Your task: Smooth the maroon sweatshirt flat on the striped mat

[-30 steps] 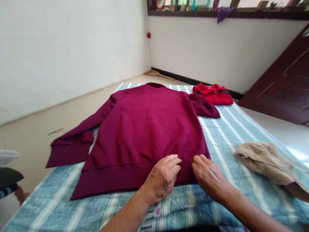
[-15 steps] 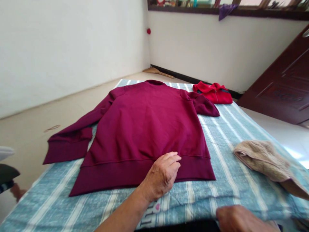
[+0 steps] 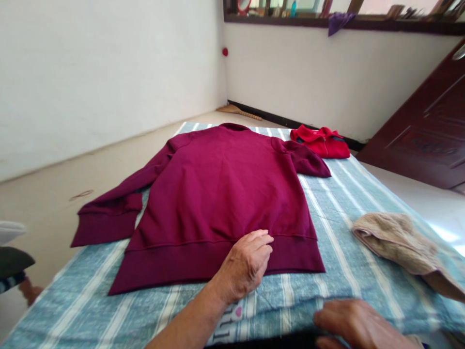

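Observation:
A maroon sweatshirt [image 3: 225, 194] lies flat, back up, on a blue and white striped sheet [image 3: 337, 232], its hem toward me. One sleeve hangs off the left side and the other is folded at the far right shoulder. My left hand [image 3: 245, 264] rests on the hem band with fingers stretched flat, holding nothing. My right hand [image 3: 354, 324] lies at the near edge of the sheet, fingers curled over the edge of the cloth there.
A beige folded towel [image 3: 403, 245] lies at the right on the sheet. A red garment [image 3: 321, 141] sits at the far end. A dark wooden door [image 3: 425, 131] leans at the right. A broom [image 3: 240, 112] lies by the far wall.
My right hand has left the sweatshirt hem and dropped back to the near edge of the sheet. The left hand has stayed on the hem.

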A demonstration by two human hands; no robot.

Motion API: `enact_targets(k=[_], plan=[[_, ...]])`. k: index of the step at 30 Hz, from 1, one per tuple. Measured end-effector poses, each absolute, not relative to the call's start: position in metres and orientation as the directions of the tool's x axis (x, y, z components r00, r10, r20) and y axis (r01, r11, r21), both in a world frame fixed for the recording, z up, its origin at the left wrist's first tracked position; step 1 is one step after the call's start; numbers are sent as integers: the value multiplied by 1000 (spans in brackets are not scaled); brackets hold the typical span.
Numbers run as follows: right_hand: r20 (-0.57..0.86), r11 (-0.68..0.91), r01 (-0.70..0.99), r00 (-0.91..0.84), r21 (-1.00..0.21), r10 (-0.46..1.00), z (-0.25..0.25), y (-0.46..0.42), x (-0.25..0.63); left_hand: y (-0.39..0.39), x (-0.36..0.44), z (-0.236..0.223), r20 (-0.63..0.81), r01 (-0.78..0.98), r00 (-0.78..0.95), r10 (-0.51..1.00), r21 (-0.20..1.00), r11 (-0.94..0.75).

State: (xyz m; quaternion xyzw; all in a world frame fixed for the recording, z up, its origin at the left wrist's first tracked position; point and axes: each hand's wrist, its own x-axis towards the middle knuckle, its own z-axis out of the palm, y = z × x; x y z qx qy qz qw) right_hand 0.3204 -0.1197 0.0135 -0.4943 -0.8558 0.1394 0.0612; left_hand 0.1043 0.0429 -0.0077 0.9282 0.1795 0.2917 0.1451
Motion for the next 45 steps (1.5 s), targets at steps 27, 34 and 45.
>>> enact_targets(k=[27,34,45], plan=[[136,390,918,-377,-79,916,30,-63,316,43,104,-8,497,255,757,424,373,-892],[135,402,915,-394,-39,909,28,-61,316,43,104,-7,490,256,759,429,381,-888],[151,359,924,-339,-133,928,42,-25,323,41,104,1,451,291,772,448,377,-879]])
